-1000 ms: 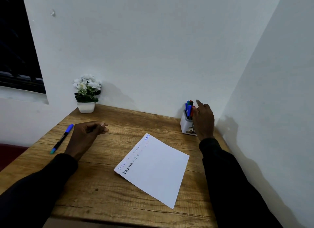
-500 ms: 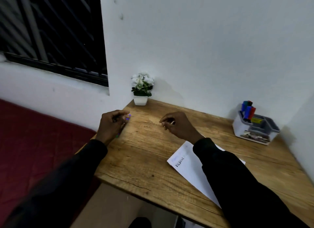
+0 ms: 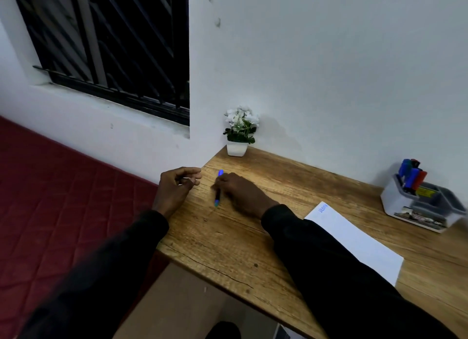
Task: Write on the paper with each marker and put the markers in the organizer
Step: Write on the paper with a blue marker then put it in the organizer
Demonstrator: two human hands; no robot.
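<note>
Lying on the bench (image 3: 222,240) nr its far-left corner: a blue-capped marker (image 3: 217,198), cap end toward the wall, teal tail end toward the viewer. The right hand (image 3: 243,194) sits over it from the right, knuckles up, fingers curled down onto the barrel just below the cap (reads as a pinch grip; fingertips themselves hidden under the hand). Can't tell whether the marker is off the wood or flat on it.

The left hand (image 3: 177,187) hovers at the bench's left edge, partly out over a red quilted mattress (image 3: 63,187). Its fingers are loosely curled, thumb nr index, holding nothing. Both arms are in black sleeves; the right sleeve (image 3: 329,262) covers the near-left part of the paper (image 3: 359,240).

Paper: white sheet, flat, skewed, to the right of the right hand and well apart from the marker. Blue writing at its far corner, too small to read.

Organizer (image 3: 395,202): white/grey, far right of the bench by the wall, apart from the paper. Several upright markers (image 3: 411,174) stand in its rear-left compartment, w/ blue, green & red caps. A yellow item (image 3: 425,192) lies in the next compartment; other contents unclear.

A potted plant (image 3: 239,133), white flowers in a white pot, stands at the far-left corner against the wall, beyond the marker. A barred window (image 3: 114,47), dark, is upper left.
</note>
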